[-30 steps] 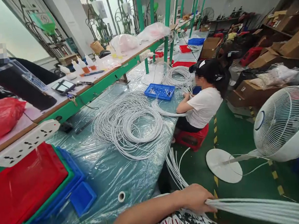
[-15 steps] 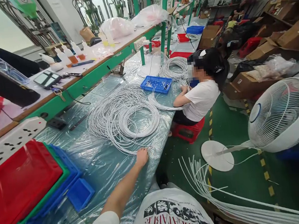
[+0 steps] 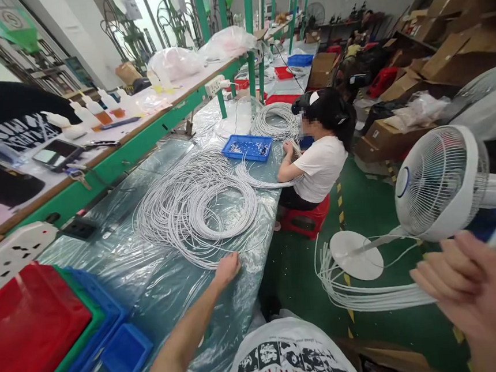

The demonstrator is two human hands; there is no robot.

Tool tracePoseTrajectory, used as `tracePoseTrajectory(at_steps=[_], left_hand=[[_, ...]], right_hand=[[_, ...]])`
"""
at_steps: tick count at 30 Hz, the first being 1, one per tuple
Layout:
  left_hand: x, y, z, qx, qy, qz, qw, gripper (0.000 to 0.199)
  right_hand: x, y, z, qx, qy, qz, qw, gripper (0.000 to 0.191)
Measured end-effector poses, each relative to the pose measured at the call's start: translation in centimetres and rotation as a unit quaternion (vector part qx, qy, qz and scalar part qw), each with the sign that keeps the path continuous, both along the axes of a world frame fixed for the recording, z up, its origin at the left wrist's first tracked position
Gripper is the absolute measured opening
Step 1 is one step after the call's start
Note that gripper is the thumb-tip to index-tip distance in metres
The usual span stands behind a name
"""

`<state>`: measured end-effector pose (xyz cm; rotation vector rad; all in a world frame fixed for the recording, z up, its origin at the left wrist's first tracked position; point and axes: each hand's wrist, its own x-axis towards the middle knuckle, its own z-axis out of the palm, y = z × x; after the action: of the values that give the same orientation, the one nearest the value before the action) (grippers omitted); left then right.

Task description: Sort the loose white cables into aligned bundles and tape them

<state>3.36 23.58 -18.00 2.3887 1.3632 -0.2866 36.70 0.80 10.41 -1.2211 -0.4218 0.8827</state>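
The person's two hands are well apart. The left hand (image 3: 228, 270) is at eleven o'clock, its arm stretched forward low over the worktop (image 3: 152, 287), the fingers bent in at the near rim of the loose white cable loops (image 3: 176, 215). I can't tell from here whether a strand is pinched between them. The right hand (image 3: 469, 282) is up at two o'clock, close to the head and slightly blurred, its fingers curled over. A bundle of white cables (image 3: 371, 301) runs up to those fingers from the left; whether the hand grips it I can't make out.

The worktop's right edge passes just beside the left hand and carries on towards half past twelve. Past it, the green floor (image 3: 298, 286) gives room for the cable bundle to sweep in a curve over the fan's round base. The fan (image 3: 436, 184) itself stands at half past one, bounding that side.

At ten o'clock, stacked red, green and blue trays (image 3: 31, 344) fill the corner, with a small blue tray (image 3: 126, 356) against them. A seated co-worker (image 3: 322, 168) is at half past twelve, arms over the worktop.
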Motion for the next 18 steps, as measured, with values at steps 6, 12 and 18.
tracePoseTrajectory(at_steps=[6, 12, 18], left_hand=[[-1.3, 0.0, 2.1, 0.045, -0.103, 0.079, 0.991, 0.025], [-1.7, -0.9, 4.7, 0.07, -0.219, 0.119, 0.966, 0.028], [-2.8, -0.9, 7.5, 0.033, -0.308, 0.129, 0.942, 0.029]], right_hand=[[-2.3, 3.1, -1.2, 0.005, 0.08, 0.075, 0.994, 0.061], [-3.7, 4.8, -2.5, 0.005, 0.129, 0.146, 0.981, 0.062], [-5.3, 5.6, -3.1, 0.019, 0.187, 0.168, 0.968, 0.062]])
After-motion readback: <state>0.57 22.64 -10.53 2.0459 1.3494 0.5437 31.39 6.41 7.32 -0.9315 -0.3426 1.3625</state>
